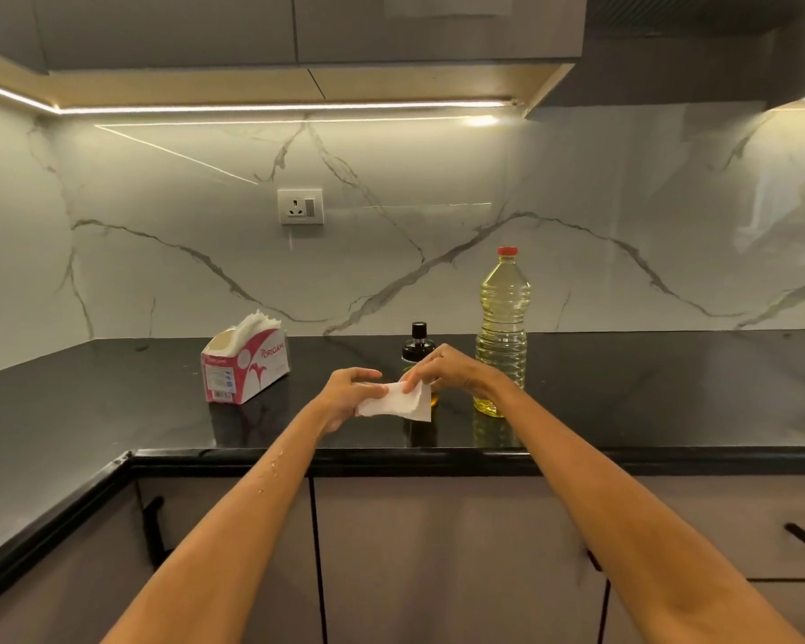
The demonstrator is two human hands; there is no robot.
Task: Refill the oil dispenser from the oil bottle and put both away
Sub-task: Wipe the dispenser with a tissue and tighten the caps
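Oil bottle, red-capped, stands beside black-topped oil dispenser.

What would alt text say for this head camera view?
Both hands, left hand and right hand, hold a white tissue above a black counter. Behind stand a capped oil dispenser and oil bottle; a tissue box sits left.

Glossy black stone table — it mirrors the clear ribbed plastic oil bottle with its red plastic cap. Polished marble-look backsplash, shiny under the strip light. Soft white paper tissue between the hands, printed cardboard tissue box — matt cabinet doors below.
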